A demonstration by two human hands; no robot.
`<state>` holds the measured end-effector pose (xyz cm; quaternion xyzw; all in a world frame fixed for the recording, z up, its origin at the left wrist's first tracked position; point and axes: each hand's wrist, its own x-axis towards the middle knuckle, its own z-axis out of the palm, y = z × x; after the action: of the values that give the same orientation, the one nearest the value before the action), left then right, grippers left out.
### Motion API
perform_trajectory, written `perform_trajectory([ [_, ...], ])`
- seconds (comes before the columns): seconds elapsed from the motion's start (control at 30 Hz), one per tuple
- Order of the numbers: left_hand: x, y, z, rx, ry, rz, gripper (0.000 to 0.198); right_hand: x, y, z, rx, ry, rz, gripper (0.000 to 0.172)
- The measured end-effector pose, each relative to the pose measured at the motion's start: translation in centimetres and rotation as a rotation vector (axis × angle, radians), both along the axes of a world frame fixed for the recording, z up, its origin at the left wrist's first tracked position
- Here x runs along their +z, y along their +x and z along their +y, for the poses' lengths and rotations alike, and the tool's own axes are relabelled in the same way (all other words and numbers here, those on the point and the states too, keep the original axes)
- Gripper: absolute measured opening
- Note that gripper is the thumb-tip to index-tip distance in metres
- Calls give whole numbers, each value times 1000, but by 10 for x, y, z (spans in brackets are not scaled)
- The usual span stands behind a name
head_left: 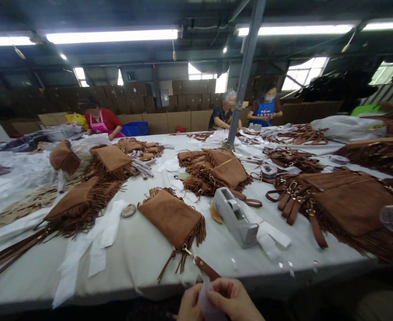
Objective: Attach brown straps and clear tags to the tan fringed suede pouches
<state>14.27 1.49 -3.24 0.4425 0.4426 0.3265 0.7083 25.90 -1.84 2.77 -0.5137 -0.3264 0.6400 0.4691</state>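
At the table's near edge, my left hand (pixel 190 304) and my right hand (pixel 233 298) are close together, fingers pinched on a thin whitish wrapping strip (pixel 207 299). The strip goes around the lower part of a brown wrist strap (pixel 207 268), whose upper end stays bare. A gold clasp joins this strap to a brown fringed pouch (pixel 171 216) lying flat on the table. Just right of the pouch stands a grey tape dispenser (pixel 238 218). White paper strips (pixel 272 236) lie beside the dispenser.
Stacks of fringed pouches (pixel 221 167) cover the middle, left and right of the table (pixel 132 263). A metal post (pixel 246 71) rises behind them. A round tin (pixel 128 211) and more paper strips lie left. Several people (pixel 265 109) work across the table.
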Motion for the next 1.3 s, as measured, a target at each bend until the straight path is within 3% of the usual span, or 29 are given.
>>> perform_trajectory([
  [0.1, 6, -52, -6, 231, 100, 297, 44, -12, -7, -4, -1, -30, 17, 40],
  [0.17, 18, -83, 1, 400, 149, 482, 45, -19, -13, -3, 31, -42, -12, 41],
  [0.23, 32, -102, 15, 466, 249, 628, 45, -24, -20, -1, 48, -44, -54, 43],
  [0.33, 50, -106, 37, 380, 392, 737, 44, -24, -27, 2, 51, -14, -108, 42],
  [0.43, 57, -97, 47, 218, 383, 656, 42, -17, -29, 3, 82, 26, -176, 44],
  [0.53, 50, -96, 44, 125, 310, 566, 46, -12, -29, 3, 115, 70, -246, 46],
  [0.7, 34, -112, 50, 270, 398, 688, 40, -24, -33, 5, 106, 35, -236, 42],
  [0.8, 34, -112, 68, 168, 446, 793, 37, -30, -34, 6, 76, -7, -200, 36],
  [0.93, 39, -101, 88, 41, 442, 778, 15, -27, -31, 5, 81, -36, -221, 30],
  [1.03, 42, -95, 93, 3, 392, 734, 7, -23, -28, 2, 103, 1, -260, 33],
  [1.3, 57, -78, 72, -176, -2, 291, 25, -26, -29, 0, 132, -18, -375, 27],
])
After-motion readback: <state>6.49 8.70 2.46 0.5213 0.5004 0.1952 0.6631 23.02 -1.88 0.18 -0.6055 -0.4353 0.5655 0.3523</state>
